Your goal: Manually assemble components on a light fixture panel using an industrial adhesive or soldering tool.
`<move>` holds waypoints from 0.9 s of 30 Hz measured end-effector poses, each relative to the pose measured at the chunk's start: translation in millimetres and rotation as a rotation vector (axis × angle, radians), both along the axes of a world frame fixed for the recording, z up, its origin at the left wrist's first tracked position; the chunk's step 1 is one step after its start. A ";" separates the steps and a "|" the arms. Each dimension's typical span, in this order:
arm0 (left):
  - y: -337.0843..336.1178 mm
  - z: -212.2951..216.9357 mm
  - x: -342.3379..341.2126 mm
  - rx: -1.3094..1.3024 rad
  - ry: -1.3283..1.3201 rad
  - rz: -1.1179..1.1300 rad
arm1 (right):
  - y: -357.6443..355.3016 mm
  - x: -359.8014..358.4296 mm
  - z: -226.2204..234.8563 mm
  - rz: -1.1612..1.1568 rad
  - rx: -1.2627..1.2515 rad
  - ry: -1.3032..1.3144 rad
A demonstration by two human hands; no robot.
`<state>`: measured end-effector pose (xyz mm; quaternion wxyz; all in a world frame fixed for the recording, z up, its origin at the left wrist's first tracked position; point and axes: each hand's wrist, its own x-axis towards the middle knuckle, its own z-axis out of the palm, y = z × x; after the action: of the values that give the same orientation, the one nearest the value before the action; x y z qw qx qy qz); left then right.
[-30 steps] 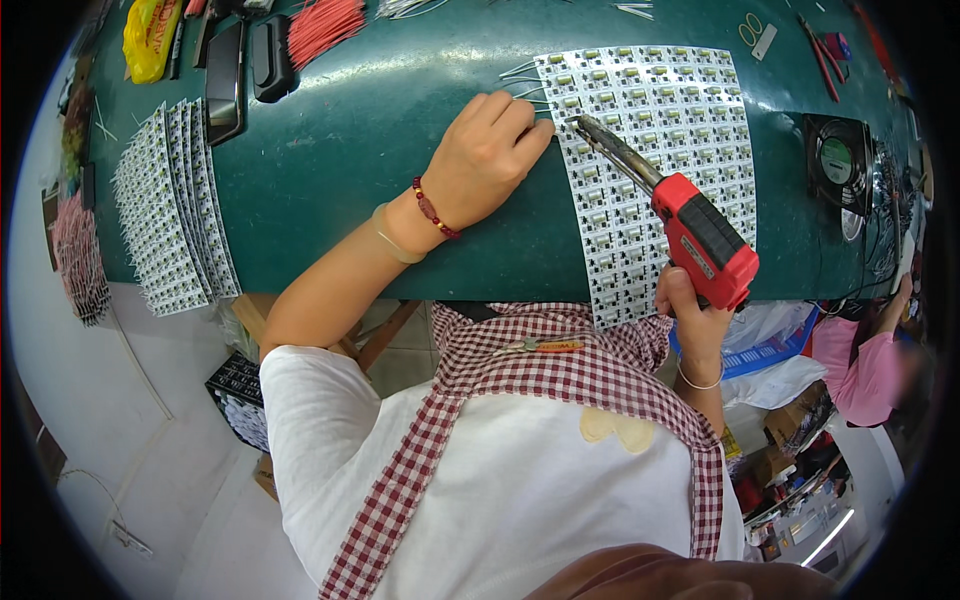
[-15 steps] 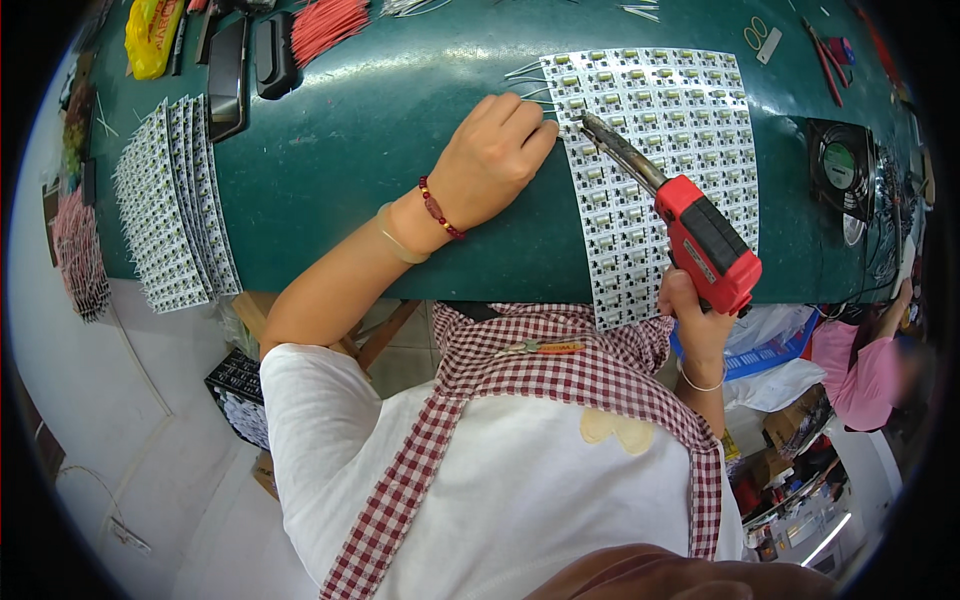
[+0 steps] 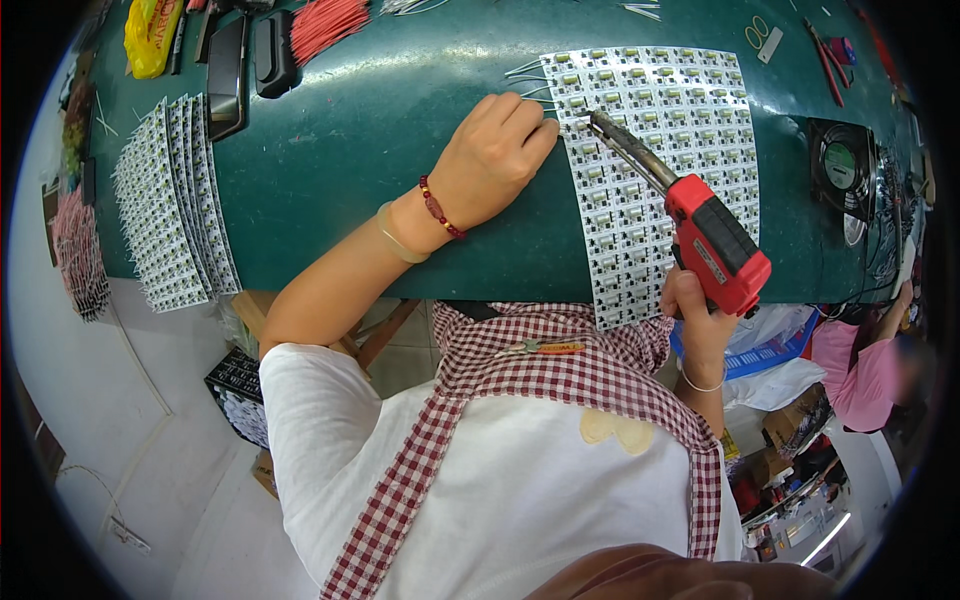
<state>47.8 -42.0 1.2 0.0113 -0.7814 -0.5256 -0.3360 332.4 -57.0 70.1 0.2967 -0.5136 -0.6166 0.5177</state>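
A red and black soldering gun [image 3: 718, 245] is gripped in my right hand [image 3: 700, 322], near the front edge of the table. Its dark metal tip points up and left, over the left columns of a white circuit board panel [image 3: 690, 120] filled with rows of small components. My left hand [image 3: 497, 155] is closed in a pinch at the panel's left edge, on a thin white wire that runs to the board; the fingertips are partly hidden. Beyond that hand, several white wires [image 3: 523, 70] stick out from the panel's upper left edge.
More panels [image 3: 175, 210] stand stacked at the left, near a phone [image 3: 227, 75] and a bundle of red wires [image 3: 328, 25]. A small black fan [image 3: 840, 165] and red-handled pliers [image 3: 830, 70] lie to the right. A person in pink [image 3: 858, 375] is at far right.
The soldering gun has shifted slightly to the right, its tip sliding a little away from the panel's left edge. My left hand stays in place.
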 end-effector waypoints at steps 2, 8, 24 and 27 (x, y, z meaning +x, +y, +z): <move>0.6 -0.8 -0.4 0.007 0.004 0.002 | 0.4 0.3 2.0 -0.006 -0.049 0.012; 1.6 1.9 -1.6 0.032 0.072 0.024 | -0.3 0.9 13.4 -0.035 -0.278 0.169; -0.6 3.5 -1.8 0.045 0.013 -0.025 | -7.6 4.1 4.5 -0.056 -0.263 0.124; -0.8 2.3 -2.1 0.034 0.027 -0.031 | -8.3 8.3 -0.8 -0.055 -0.277 0.100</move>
<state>45.7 -42.8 3.5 0.0263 -0.7935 -0.5076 -0.3346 340.7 -65.3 69.3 0.2675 -0.5398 -0.5092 0.6146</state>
